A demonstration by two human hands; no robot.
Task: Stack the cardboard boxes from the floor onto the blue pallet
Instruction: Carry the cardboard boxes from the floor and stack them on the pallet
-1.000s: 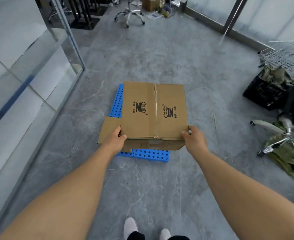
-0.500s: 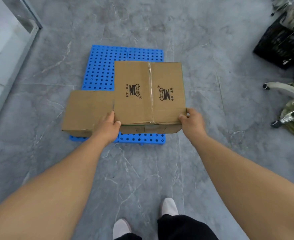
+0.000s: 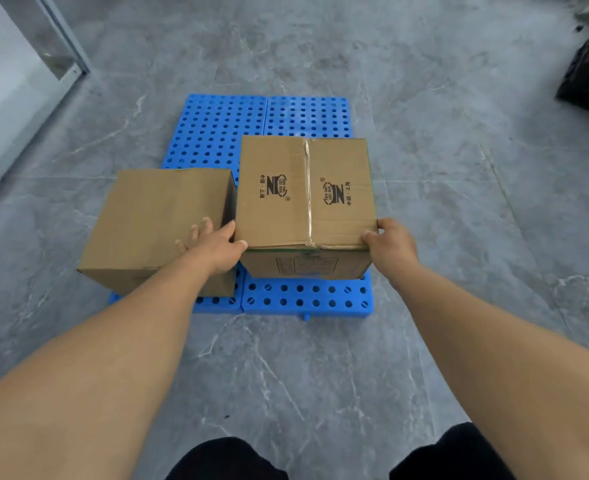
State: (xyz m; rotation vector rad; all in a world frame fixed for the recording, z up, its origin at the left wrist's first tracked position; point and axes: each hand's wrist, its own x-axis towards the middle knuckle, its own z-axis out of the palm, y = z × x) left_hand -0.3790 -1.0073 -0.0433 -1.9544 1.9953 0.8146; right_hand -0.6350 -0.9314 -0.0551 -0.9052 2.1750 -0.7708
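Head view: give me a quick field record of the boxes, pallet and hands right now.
pallet: blue pallet on the grey floor, far half bare
placed box: plain box on the pallet's near-left part, overhanging its left edge
held box: printed box, taped seam on top, over the near-right part, close beside the plain box
left hand: left hand grips the printed box's near-left corner
right hand: right hand grips its near-right corner
contact with pallet: cannot tell

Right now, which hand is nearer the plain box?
Left. The left hand lies against the plain box; the right hand grips the printed box's far corner.
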